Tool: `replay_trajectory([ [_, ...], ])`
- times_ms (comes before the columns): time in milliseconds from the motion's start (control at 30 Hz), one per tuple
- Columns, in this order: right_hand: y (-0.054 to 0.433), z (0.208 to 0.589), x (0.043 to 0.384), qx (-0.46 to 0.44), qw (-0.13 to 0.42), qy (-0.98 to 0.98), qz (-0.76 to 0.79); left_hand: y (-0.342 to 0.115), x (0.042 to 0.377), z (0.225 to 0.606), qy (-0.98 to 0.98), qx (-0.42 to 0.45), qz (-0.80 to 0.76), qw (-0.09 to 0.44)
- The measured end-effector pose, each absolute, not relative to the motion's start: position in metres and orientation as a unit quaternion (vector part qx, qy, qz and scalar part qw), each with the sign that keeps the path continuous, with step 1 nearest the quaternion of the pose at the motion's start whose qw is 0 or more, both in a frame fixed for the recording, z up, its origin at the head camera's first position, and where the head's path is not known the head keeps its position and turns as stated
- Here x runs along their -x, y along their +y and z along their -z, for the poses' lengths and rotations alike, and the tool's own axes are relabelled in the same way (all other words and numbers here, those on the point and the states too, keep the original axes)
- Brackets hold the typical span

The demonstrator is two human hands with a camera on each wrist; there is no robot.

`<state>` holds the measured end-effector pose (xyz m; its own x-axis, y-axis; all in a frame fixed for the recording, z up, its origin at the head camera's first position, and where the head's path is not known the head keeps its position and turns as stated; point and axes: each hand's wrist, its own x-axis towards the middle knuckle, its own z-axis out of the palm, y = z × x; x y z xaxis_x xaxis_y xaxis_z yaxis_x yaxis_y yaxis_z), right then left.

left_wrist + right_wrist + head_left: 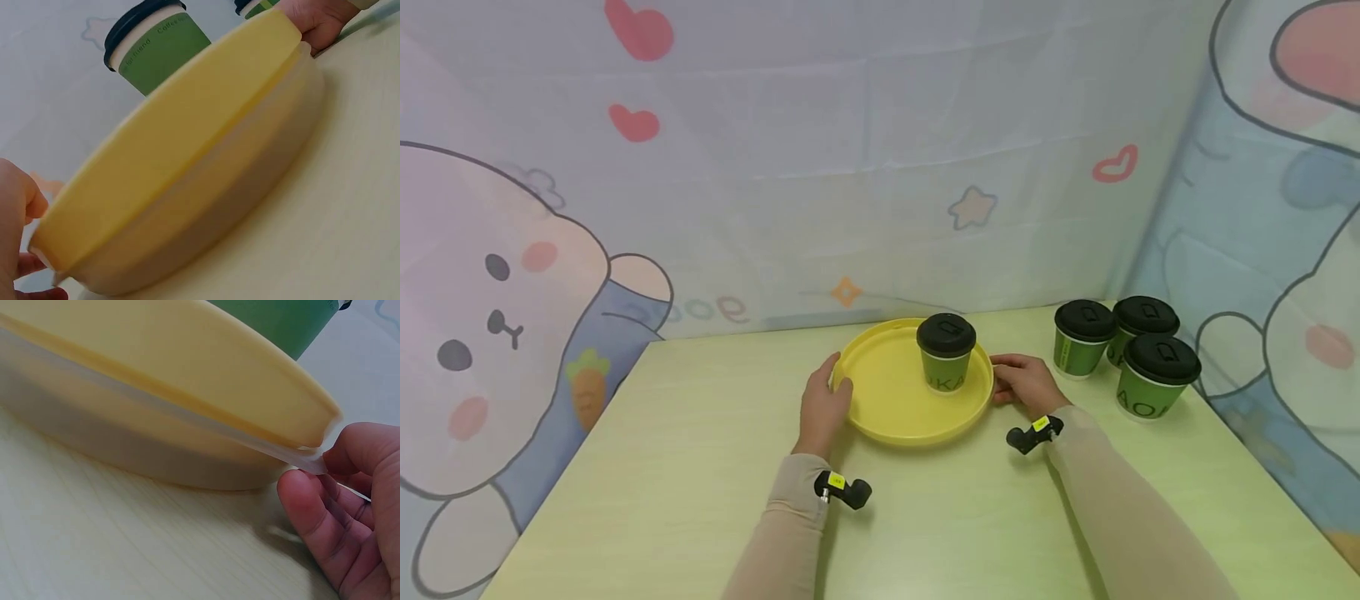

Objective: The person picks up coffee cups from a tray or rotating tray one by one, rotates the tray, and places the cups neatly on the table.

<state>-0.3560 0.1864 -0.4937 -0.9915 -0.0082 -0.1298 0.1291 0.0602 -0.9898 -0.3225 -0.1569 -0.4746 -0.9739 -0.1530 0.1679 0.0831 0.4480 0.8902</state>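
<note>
A round yellow tray [887, 392] lies on the table between my two hands, one green paper coffee cup with a black lid [946, 354] standing on its right half. My left hand [823, 408] holds the tray's left edge, thumb at the rim; in the left wrist view its fingers [28, 265] come round that end. On the other side, my right hand [1028, 385] pinches the right edge. The right wrist view has its thumb and fingers [303, 500] at the pale lip. Beneath the tray's yellow side [187, 356] runs a paler band.
To the right of my right hand stand three more lidded green cups, one at the left [1081, 337], one behind [1144, 321] and one nearer me [1156, 379]. A printed cloth backdrop [865, 183] rises along the table's back edge and right side.
</note>
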Motion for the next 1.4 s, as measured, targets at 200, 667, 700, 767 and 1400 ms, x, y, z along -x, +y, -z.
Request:
replay_trajectory([
  [200, 0.187, 0.496, 0.356, -0.045, 0.047, 0.729, 0.681, -0.153, 0.327, 0.492, -0.81, -0.02, 0.572, 0.126],
  [667, 0.189, 0.491, 0.363, -0.059, 0.075, 0.728, 0.678, -0.152, 0.326, 0.505, -0.772, -0.032, 0.623, 0.124],
  [700, 0.19, 0.491, 0.363, -0.061, 0.08, 0.727, 0.679, -0.152, 0.326, 0.505, -0.772, -0.029, 0.622, 0.124],
  [767, 0.19, 0.488, 0.363, -0.063, 0.091, 0.733, 0.671, -0.153, 0.327, 0.505, -0.775, -0.023, 0.62, 0.124],
  [1400, 0.129, 0.398, 0.355, 0.059, -0.025, 0.839, 0.54, -0.152, 0.325, 0.501, -0.773, -0.028, 0.622, 0.122],
])
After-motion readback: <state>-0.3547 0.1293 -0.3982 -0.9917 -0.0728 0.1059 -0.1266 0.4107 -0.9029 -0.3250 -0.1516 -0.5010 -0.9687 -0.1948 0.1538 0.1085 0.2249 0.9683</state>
